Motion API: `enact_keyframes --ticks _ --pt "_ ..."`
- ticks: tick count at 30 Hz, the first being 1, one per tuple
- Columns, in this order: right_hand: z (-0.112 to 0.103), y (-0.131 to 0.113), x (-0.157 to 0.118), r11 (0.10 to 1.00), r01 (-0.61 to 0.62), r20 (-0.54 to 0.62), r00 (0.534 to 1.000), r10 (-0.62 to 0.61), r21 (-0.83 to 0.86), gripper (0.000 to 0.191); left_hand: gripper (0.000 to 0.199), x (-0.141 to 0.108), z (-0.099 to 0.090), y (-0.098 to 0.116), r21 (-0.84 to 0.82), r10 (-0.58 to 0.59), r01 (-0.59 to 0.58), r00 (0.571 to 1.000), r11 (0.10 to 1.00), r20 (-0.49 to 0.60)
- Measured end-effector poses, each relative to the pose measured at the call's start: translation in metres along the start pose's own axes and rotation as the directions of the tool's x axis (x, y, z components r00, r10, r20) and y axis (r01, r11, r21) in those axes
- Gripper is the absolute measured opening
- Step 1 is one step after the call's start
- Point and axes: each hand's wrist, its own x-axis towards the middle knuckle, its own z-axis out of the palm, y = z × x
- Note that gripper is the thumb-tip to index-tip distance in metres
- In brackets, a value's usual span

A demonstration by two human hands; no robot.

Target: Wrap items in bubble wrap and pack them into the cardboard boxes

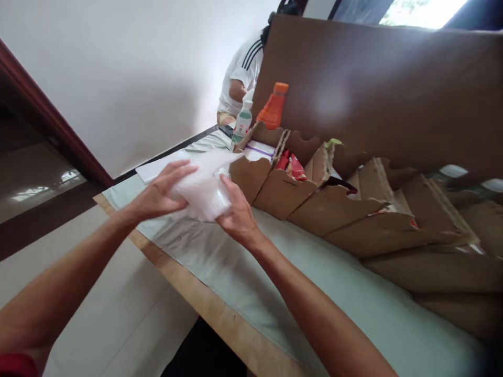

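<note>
Between my hands is a bundle of white, translucent plastic wrap point(206, 188), held above the cloth-covered table. My left hand point(163, 193) grips its left side, with the thumb below and the fingers over the top. On the other side, my right hand point(238, 214) closes round the lower right end, thumb on top. Whatever the wrap may contain is too blurred to make out. Behind my left hand, a flat white sheet point(153, 166) lies on the table.
A row of cardboard boxes point(286, 196) with packets inside runs along the right. An orange bottle point(273, 107) and a clear bottle point(242, 121) stand at its far end. A brown panel point(373, 94) rises behind. Another person point(243, 68) is beyond the table point(220, 309).
</note>
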Motion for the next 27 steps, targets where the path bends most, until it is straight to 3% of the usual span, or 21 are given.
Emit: enact_keyframes --ticks 2,4,6,8,10,13,18,27 --pt "0.026 0.011 0.030 0.999 -0.047 0.020 0.999 0.047 -0.009 0.094 0.080 0.017 -0.009 -0.044 0.077 -0.076 0.069 0.993 0.995 0.090" --pt "0.042 0.019 0.040 0.992 -0.125 0.067 0.990 0.126 -0.016 0.101 0.091 0.031 -0.011 -0.081 0.162 -0.199 0.167 0.957 0.973 0.212" --pt "0.048 0.027 0.030 0.976 -0.213 0.123 0.969 0.216 -0.038 0.101 0.097 0.040 -0.010 -0.108 0.210 -0.315 0.254 0.885 0.944 0.343" --pt "0.045 0.033 0.006 0.961 -0.268 0.162 0.947 0.276 -0.068 0.094 0.098 0.041 -0.007 -0.123 0.157 -0.346 0.308 0.827 0.938 0.443" --pt "0.037 0.038 -0.018 0.955 -0.279 0.186 0.938 0.293 -0.097 0.086 0.094 0.037 -0.006 -0.128 0.016 -0.313 0.344 0.832 0.939 0.459" --pt "0.034 0.038 -0.035 0.961 -0.241 0.226 0.937 0.267 -0.134 0.077 0.086 0.033 -0.002 -0.122 -0.125 -0.334 0.401 0.869 0.907 0.366" --pt "0.053 0.022 -0.017 0.954 -0.238 0.259 0.924 0.280 -0.183 0.071 0.091 0.038 0.012 -0.116 -0.102 -0.391 0.468 0.823 0.878 0.413" --pt "0.044 0.006 -0.018 0.950 -0.214 0.376 0.881 0.288 -0.226 0.074 0.090 0.033 0.012 -0.116 -0.021 -0.418 0.455 0.835 0.890 0.358"
